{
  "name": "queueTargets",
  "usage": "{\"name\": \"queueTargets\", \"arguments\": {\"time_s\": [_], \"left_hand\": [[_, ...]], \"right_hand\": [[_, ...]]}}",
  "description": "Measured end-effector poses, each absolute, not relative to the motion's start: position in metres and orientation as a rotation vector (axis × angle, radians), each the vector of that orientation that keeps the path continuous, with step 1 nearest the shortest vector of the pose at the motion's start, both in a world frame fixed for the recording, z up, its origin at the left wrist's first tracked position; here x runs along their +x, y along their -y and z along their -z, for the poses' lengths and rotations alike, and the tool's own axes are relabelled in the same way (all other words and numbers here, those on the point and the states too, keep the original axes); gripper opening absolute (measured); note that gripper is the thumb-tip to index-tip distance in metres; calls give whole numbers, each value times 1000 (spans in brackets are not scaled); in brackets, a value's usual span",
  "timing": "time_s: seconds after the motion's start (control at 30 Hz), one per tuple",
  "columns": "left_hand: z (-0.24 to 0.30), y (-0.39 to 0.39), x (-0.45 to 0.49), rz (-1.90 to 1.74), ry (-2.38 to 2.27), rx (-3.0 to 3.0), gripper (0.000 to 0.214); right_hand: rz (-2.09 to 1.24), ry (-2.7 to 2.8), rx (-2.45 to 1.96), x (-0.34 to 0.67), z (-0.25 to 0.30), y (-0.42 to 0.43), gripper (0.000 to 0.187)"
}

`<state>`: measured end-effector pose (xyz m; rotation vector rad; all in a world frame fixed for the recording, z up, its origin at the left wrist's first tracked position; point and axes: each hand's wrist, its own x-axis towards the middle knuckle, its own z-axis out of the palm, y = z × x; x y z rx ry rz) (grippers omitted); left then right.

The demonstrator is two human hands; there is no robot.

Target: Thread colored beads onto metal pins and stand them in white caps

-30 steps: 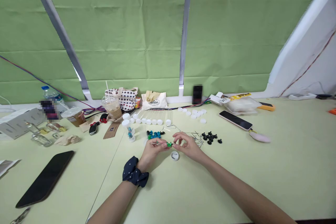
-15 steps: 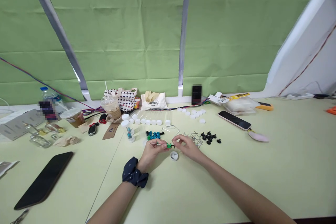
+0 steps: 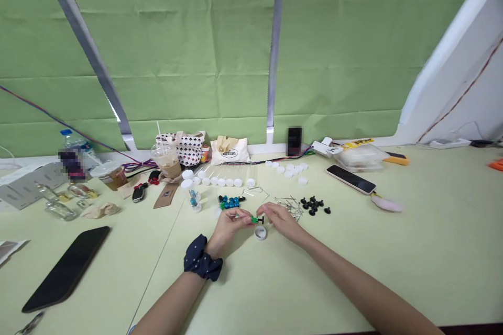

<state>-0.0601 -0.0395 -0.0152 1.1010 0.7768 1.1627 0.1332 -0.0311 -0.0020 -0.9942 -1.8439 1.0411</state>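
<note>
My left hand pinches a thin clear tube with a small green piece at its right end. My right hand has its fingertips at that green piece and its black tip. Right below them a white cap lies open side up on the pale green table. A pile of blue and green pieces sits just beyond my left hand. Bent wire pins and black pieces lie past my right hand. A dark scrunchie is on my left wrist.
A row of capped clear tubes and loose white caps lie further back. One black phone lies at the left, another phone at the right. Cups, a bottle, small bags and a plastic box line the table's far edge.
My right hand's fingers have closed in slightly on the green piece. The hands and the tube stay over the white cap.
</note>
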Motion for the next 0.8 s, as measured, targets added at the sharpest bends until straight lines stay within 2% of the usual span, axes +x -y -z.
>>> {"name": "queueTargets", "arguments": {"time_s": [0.13,0.23,0.33,0.4,0.53,0.8], "left_hand": [[17,39,-61,-1155,-773,1107,18],[19,38,-61,-1146,-749,1112,18],[19,38,-61,-1149,-756,1114,18],[19,39,-60,-1145,-767,1119,18],[17,41,-57,-1125,-760,1131,20],[14,41,-58,-1134,-776,1116,21]], "right_hand": [[-1094,1878,-911,134,0,31,34],[-1173,1835,-908,134,0,31,42],[-1204,1849,-896,134,1,32,32],[-1222,1869,-873,135,1,31,32],[-1335,1804,-885,136,1,30,44],[-1403,1766,-883,136,3,28,44]]}}
